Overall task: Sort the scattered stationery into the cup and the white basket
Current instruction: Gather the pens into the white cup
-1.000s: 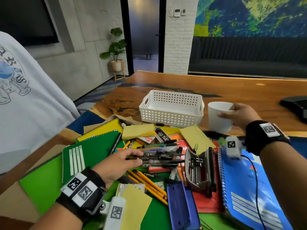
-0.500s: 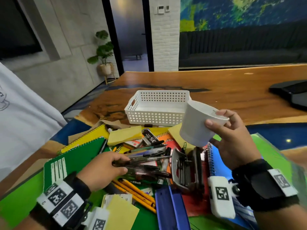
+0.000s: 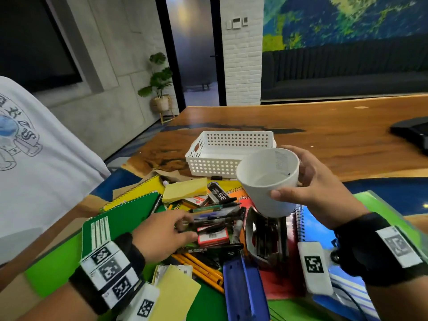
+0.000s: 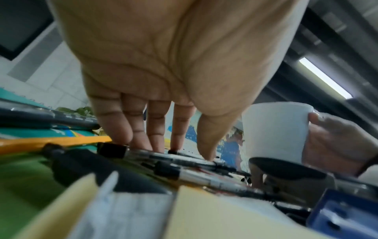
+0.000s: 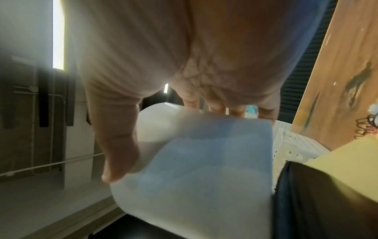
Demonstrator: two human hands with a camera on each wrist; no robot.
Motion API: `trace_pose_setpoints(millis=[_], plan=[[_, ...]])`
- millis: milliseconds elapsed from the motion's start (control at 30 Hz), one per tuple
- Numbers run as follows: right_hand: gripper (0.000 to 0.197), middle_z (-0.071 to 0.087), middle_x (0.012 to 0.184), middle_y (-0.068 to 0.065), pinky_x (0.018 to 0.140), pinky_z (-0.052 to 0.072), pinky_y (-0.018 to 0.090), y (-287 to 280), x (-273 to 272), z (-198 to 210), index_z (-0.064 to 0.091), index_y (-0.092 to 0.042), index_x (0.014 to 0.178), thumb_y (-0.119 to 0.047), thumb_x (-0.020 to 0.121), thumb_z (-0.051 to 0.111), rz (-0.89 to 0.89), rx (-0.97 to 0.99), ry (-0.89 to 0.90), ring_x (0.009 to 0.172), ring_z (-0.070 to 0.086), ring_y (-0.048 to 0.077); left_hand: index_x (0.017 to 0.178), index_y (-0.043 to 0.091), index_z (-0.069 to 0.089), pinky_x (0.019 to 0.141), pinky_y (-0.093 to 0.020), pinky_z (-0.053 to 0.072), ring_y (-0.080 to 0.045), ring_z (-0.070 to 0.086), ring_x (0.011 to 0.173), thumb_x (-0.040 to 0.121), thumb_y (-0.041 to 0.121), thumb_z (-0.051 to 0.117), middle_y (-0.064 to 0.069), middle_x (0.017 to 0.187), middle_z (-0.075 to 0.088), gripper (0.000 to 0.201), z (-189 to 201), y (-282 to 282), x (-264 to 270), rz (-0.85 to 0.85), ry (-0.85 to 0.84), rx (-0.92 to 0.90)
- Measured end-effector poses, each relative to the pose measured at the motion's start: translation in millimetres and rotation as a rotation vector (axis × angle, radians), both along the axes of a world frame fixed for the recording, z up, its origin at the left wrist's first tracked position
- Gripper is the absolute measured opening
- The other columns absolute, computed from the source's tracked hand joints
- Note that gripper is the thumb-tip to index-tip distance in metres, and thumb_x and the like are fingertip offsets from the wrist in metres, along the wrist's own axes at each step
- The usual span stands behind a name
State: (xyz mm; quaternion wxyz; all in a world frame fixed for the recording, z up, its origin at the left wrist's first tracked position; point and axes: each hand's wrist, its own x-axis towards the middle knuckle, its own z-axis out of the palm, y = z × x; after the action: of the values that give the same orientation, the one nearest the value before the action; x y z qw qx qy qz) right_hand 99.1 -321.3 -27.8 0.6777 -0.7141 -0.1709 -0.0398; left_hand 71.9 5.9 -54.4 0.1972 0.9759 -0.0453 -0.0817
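My right hand [image 3: 308, 188] holds the white cup [image 3: 268, 181] in the air, thumb on the near wall and fingers round the far side. The cup is empty and tilts its mouth towards me and the left; it also shows as the cup [image 5: 196, 169] and the cup [image 4: 274, 132]. The white basket [image 3: 231, 154] stands empty on the wooden table behind it. My left hand [image 3: 183, 225] reaches into a pile of black pens [image 3: 215, 218]. My left hand [image 4: 180, 150] has straight fingers, and the fingertips and thumb tip touch the pens [image 4: 184, 158].
A metal hole punch [image 3: 266, 235] sits under the cup, with a blue stapler [image 3: 243, 290] nearer me. A green notebook [image 3: 120, 218], yellow notes [image 3: 185, 189], yellow pencils [image 3: 201, 267] and a blue notebook [image 3: 317, 230] lie around. A person in a white T-shirt [image 3: 34, 170] stands at the left.
My right hand has lifted the cup off the table, brought it over the hole punch and tipped its mouth towards me. My left hand stays on the pens.
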Motion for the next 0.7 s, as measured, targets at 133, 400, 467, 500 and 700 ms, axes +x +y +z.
trace_pose_setpoints(millis=[133,400,467,500,700], plan=[[0.106,0.068,0.127,-0.001,0.098,0.054,0.034,-1.9,0.3,2.7,0.039,-0.024,0.144,-0.011,0.053,0.092,0.068,-0.010,0.014,0.119,0.065,0.019,0.103,0.041,0.061,0.059,-0.024,0.045,-0.005,0.060,0.074,0.094,0.051,0.059,0.011,0.085,0.064,0.014,1.0,-8.3,9.1,-0.034,-0.070,0.144],[0.112,0.063,0.125,-0.018,0.104,0.051,0.034,-4.2,-8.1,16.3,0.038,-0.033,0.141,-0.013,0.050,0.099,0.083,-0.155,-0.038,0.118,0.062,0.007,0.084,0.033,0.061,0.065,-0.016,0.047,0.001,0.060,0.071,0.084,0.026,0.077,0.012,0.082,0.065,0.017,-5.4,-13.1,19.0,-0.066,-0.072,0.014],[0.111,0.061,0.128,-0.016,0.105,0.051,0.034,-3.7,-8.9,18.6,0.037,-0.034,0.141,-0.010,0.052,0.099,0.080,-0.172,-0.043,0.119,0.062,0.007,0.090,0.035,0.064,0.069,-0.019,0.052,-0.001,0.061,0.075,0.085,0.022,0.075,0.012,0.086,0.066,0.018,-3.9,-15.2,18.3,-0.061,-0.067,-0.006],[0.110,0.060,0.130,-0.016,0.105,0.051,0.035,-3.6,-9.5,19.2,0.037,-0.035,0.141,-0.008,0.054,0.098,0.078,-0.178,-0.042,0.119,0.062,0.008,0.092,0.035,0.065,0.072,-0.022,0.054,-0.002,0.062,0.077,0.087,0.022,0.074,0.011,0.087,0.067,0.017,0.0,-14.3,17.6,-0.048,-0.068,-0.029],[0.123,0.057,0.136,-0.018,0.108,0.047,0.034,-7.4,-11.2,21.6,0.030,-0.044,0.149,-0.008,0.054,0.098,0.078,-0.197,-0.023,0.122,0.060,0.008,0.095,0.036,0.070,0.075,-0.031,0.053,-0.012,0.065,0.079,0.093,0.017,0.067,0.011,0.088,0.068,0.019,66.8,-2.5,-0.1,0.191,-0.482,-0.488]])
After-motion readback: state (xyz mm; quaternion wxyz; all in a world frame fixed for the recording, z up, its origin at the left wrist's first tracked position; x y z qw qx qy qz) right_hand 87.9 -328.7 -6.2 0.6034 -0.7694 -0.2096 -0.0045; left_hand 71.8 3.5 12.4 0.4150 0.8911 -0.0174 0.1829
